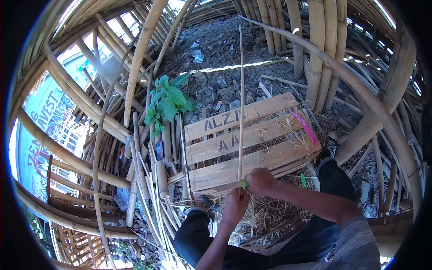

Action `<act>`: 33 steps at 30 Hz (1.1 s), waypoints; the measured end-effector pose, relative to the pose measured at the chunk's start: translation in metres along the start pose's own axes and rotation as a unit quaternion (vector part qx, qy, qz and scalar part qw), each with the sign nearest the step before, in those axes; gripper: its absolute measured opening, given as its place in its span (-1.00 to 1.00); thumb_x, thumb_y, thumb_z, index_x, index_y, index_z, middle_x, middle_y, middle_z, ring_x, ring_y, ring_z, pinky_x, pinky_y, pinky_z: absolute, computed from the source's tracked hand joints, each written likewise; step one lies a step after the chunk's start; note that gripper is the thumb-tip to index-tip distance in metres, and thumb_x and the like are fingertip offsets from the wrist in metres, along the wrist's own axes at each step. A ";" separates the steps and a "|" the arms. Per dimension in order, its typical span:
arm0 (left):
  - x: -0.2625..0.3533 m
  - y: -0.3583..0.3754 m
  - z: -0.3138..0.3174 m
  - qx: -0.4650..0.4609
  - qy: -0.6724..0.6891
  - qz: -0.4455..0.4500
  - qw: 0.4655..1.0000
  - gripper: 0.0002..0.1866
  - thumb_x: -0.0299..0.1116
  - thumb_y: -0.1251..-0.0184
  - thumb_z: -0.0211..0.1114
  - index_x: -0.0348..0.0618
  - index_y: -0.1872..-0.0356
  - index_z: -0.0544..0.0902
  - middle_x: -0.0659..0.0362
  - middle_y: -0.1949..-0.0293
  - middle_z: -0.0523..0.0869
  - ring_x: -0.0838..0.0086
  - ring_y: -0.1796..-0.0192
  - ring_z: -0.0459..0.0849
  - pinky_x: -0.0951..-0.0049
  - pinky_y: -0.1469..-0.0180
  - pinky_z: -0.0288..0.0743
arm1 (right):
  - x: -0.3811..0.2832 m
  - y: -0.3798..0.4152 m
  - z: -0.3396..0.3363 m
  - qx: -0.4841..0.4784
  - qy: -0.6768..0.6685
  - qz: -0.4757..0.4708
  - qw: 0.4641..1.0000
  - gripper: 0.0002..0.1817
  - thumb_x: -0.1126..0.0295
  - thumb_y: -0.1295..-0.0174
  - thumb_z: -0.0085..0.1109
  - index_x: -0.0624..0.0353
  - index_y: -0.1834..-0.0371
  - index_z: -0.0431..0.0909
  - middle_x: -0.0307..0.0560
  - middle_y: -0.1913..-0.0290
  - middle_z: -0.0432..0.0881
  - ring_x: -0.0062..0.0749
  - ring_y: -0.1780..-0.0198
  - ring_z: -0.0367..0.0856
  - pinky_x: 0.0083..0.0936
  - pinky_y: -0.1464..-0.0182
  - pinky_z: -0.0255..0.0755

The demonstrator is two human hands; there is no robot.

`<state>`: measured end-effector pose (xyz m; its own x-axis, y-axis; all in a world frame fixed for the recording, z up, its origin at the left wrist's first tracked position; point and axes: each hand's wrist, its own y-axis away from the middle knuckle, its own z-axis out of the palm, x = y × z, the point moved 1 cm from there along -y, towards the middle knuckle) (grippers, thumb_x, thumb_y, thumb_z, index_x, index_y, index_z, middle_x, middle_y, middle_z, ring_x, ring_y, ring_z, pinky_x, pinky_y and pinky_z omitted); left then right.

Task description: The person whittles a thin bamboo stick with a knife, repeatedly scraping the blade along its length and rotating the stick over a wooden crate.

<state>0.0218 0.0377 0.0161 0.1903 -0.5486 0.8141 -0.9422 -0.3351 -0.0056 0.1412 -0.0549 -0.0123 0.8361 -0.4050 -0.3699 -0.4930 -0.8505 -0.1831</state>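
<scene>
A long, thin bamboo strip [241, 99] points away from me across a slatted wooden crate [209, 177]. Its near end reaches down to my two hands, which are close together at the crate's front edge. My left hand [235, 206] is closed around the near end of the strip. Just right of it, my right hand [262, 182] is also closed, knuckles up. A small bright green piece [245, 183] shows between the hands; what the right fingers grip is hidden. Dark stencilled letters mark the crate's slats, and pink writing runs along its right end.
Bamboo poles [324, 58] form the frame around me, with a thick curved pole [346, 72] at right. Cut bamboo lengths [162, 177] lie left of the crate beside a leafy green plant [170, 102]. Straw [265, 220] covers the ground between my legs; rubble [216, 85] lies beyond.
</scene>
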 end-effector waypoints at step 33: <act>0.017 0.022 0.006 -0.196 0.439 -0.208 0.852 -0.78 -0.52 -0.31 0.06 -0.04 0.45 0.22 0.39 0.69 0.17 0.75 0.75 0.05 0.64 0.75 -0.13 | 0.137 0.002 -0.091 0.155 -0.082 0.276 0.945 -0.64 0.20 -0.05 0.14 0.35 0.62 0.52 0.13 0.70 0.51 -0.03 0.62 0.53 -0.17 0.48 0.38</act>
<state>0.0061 0.0165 0.0262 0.4130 0.3966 0.8199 -0.8960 0.0154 0.4438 0.2767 -0.1428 0.0199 0.3955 -0.6793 -0.6182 -0.9111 -0.3751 -0.1707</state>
